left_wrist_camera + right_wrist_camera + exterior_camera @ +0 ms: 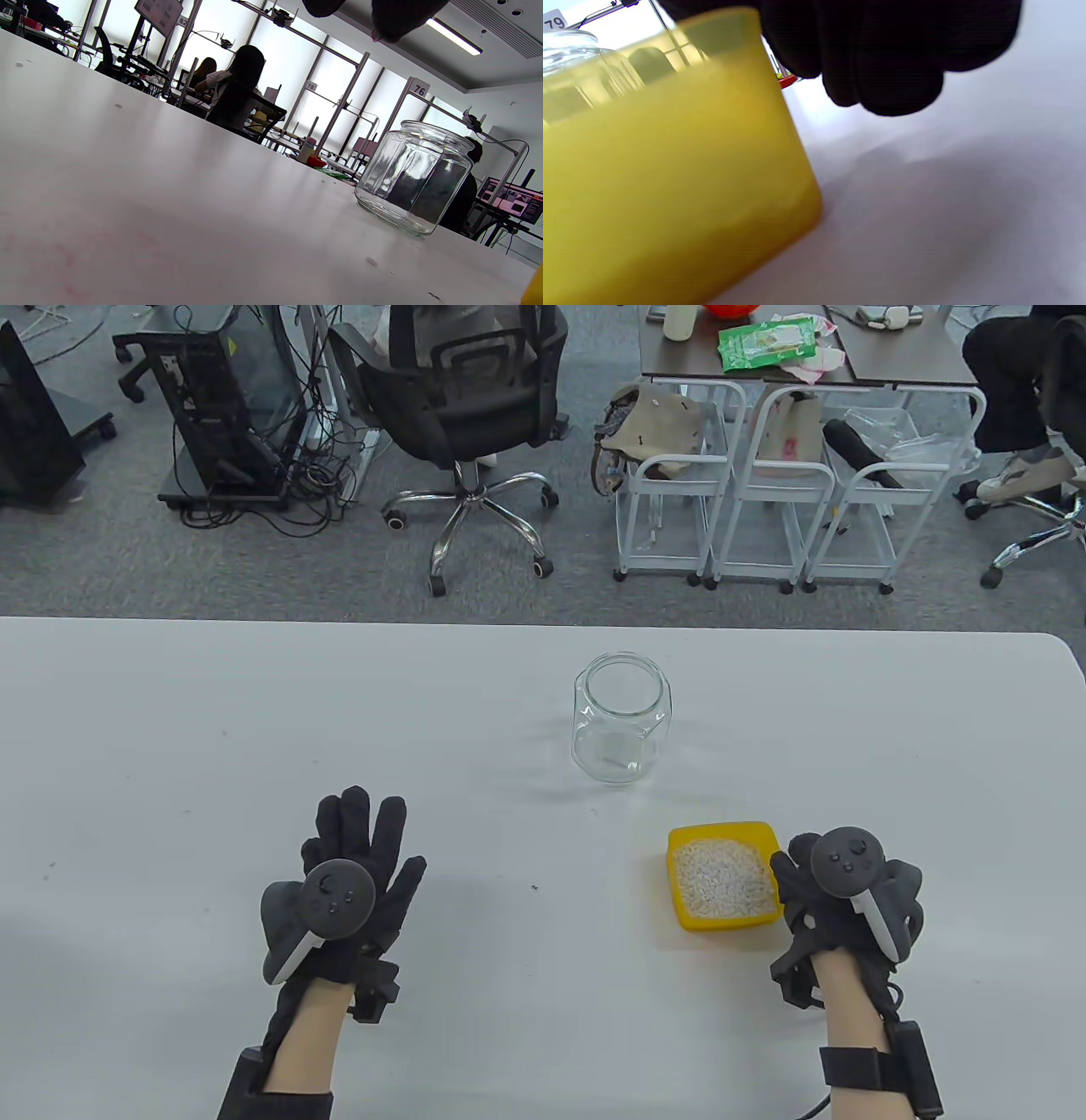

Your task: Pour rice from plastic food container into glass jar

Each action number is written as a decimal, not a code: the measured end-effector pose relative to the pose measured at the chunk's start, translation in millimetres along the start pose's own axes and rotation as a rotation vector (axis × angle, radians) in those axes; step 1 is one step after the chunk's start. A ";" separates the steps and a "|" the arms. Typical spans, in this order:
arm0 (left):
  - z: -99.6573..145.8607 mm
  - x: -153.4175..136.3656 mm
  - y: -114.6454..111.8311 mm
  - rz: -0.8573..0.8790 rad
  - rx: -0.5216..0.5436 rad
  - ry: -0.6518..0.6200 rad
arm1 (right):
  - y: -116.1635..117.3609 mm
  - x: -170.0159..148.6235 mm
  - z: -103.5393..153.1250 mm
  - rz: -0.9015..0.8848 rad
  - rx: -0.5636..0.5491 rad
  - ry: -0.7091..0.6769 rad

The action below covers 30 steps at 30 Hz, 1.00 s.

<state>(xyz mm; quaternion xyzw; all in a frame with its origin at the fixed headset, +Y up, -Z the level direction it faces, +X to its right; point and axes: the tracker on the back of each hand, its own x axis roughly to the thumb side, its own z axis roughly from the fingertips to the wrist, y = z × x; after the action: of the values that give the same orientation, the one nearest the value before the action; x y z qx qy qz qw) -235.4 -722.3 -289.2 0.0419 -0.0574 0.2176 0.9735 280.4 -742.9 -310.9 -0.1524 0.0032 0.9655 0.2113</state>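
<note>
An empty glass jar (624, 721) stands upright and open at the table's middle; it also shows in the left wrist view (418, 182) and behind the container in the right wrist view (564, 51). A yellow plastic container (683, 891) filled with white rice (725, 878) sits on the table to the jar's front right. My right hand (802, 882) is against the container's right side, thumb at its rim; its curled fingers (882, 63) hang beside the yellow wall (661, 190). I cannot tell if it grips. My left hand (365, 848) lies flat with fingers spread, holding nothing.
The white table (170, 772) stretches wide around the objects. Beyond its far edge are an office chair (462, 407), white carts (755, 509) and a computer stand (225, 407) on the floor.
</note>
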 end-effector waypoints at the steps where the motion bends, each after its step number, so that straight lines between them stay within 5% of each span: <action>1: 0.0 0.0 0.0 0.000 0.000 0.000 | 1.6 1.0 -0.4 0.002 0.007 -0.002; 14: -0.4 -1.0 -0.1 0.011 -0.004 0.006 | 15.6 6.8 -4.3 0.043 0.042 0.046; 20: -0.5 -2.0 0.3 0.022 -0.001 0.006 | 8.4 8.4 1.8 -0.133 0.060 0.054; 30: -0.6 -4.2 1.4 0.042 0.000 0.011 | 10.7 -9.2 5.5 -0.522 0.242 0.157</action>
<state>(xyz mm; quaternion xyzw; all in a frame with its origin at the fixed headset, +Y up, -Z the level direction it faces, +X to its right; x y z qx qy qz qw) -239.7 -722.7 -290.3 0.0393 -0.0528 0.2384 0.9689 282.3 -756.0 -303.5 -0.1959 0.0955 0.8563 0.4683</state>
